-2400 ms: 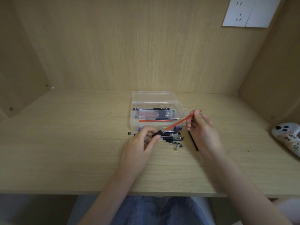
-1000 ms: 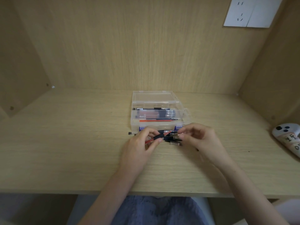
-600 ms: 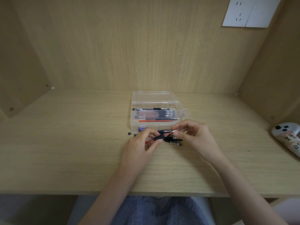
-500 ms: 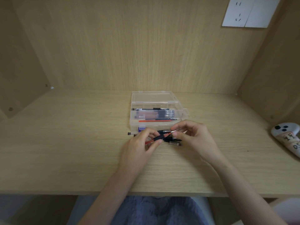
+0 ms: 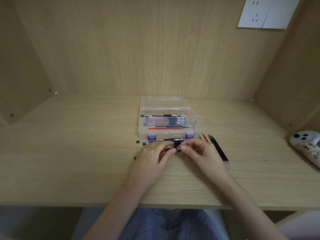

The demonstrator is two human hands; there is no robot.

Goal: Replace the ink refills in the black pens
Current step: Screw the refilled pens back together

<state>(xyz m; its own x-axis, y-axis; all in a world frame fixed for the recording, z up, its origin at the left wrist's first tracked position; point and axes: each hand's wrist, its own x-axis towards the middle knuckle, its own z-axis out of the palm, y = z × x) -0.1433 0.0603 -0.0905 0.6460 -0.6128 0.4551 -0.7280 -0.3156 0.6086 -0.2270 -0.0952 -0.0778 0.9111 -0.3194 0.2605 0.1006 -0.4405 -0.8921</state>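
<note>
My left hand (image 5: 152, 160) grips a black pen barrel (image 5: 170, 149) with a red refill inside it, just in front of the clear box. My right hand (image 5: 201, 155) pinches the pen's right end, thumb and fingers curled round it. More black pens (image 5: 174, 139) lie on the desk behind my hands, partly hidden. A black refill (image 5: 219, 149) lies on the desk to the right of my right hand, with a short red piece (image 5: 205, 137) beside it. The clear plastic box (image 5: 166, 108) holds a black pen, a red refill (image 5: 164, 128) and a black refill.
The box stands open in the middle of the wooden desk (image 5: 69, 153), its lid laid back toward the rear wall. A white controller (image 5: 306, 146) lies at the desk's right edge. A white wall socket (image 5: 266, 12) is mounted at the upper right.
The long red refill, earlier sticking out to the right, has gone into the pen barrel. My right hand has moved left and closed on the pen's end next to my left hand.
</note>
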